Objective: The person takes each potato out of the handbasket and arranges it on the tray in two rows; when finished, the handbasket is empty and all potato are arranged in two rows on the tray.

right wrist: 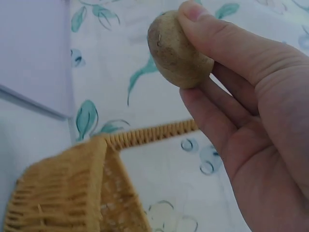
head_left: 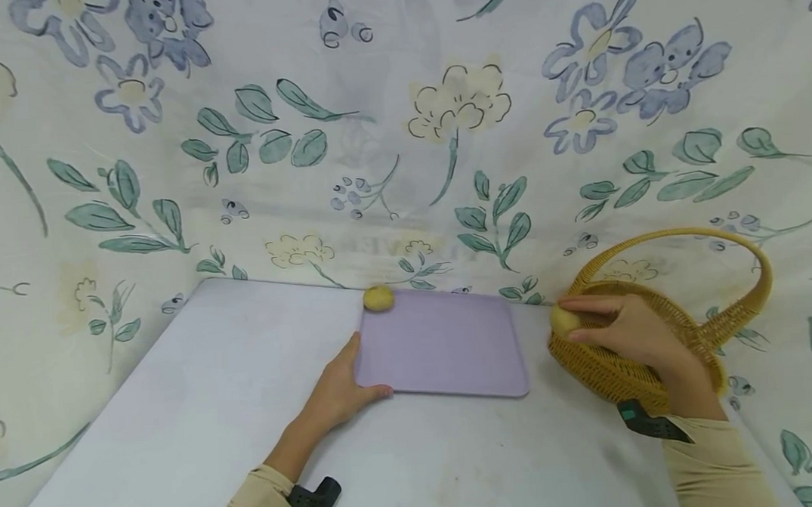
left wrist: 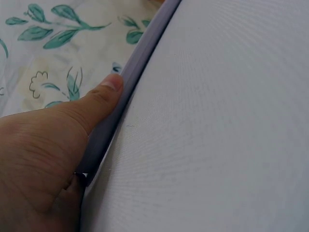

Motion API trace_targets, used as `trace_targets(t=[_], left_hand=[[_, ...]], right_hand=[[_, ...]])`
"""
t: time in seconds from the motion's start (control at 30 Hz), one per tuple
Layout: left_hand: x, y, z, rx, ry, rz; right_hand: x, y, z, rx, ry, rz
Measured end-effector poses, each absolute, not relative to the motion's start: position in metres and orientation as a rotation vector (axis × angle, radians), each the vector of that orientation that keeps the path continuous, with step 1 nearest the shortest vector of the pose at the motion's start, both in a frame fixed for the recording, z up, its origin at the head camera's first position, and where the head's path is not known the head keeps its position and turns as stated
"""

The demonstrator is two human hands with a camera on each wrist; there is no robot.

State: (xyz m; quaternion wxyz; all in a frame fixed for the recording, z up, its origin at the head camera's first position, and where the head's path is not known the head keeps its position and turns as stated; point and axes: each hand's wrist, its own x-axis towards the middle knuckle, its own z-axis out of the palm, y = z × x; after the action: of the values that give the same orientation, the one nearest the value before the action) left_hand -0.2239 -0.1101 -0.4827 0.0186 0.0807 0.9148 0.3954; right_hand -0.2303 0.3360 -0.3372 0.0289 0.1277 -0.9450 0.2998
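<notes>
My right hand (head_left: 644, 334) pinches a small potato (right wrist: 176, 50) between thumb and fingers. In the head view it is over the left rim of a wicker basket (head_left: 608, 373) with a tall arched handle. My left hand (head_left: 337, 389) holds the near left corner of a lilac tray (head_left: 444, 342). Its thumb (left wrist: 108, 87) lies along the tray's near rim, while the other fingers run along the left side, partly hidden. Another potato (head_left: 378, 298) rests at the tray's far left corner.
The white table (head_left: 247, 344) carries the tray, with the basket at its right side. Behind it hangs a floral cloth (head_left: 388, 156) printed with leaves and flowers. The basket's handle (head_left: 677, 232) rises in front of this cloth.
</notes>
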Motion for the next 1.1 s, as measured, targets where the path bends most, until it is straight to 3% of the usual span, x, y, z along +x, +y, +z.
trace_targets(t=[0.77,1.1], left_hand=[[-0.225,-0.108,-0.484,0.242,2.856,1.217],[-0.223,-0.108,-0.483,0.244,2.859,1.230]], right_hand=[[-0.259,0.265,-0.349,0.734,-2.744,1.211],[-0.267,0.248,-0.356,0.754,-2.744,1.285]])
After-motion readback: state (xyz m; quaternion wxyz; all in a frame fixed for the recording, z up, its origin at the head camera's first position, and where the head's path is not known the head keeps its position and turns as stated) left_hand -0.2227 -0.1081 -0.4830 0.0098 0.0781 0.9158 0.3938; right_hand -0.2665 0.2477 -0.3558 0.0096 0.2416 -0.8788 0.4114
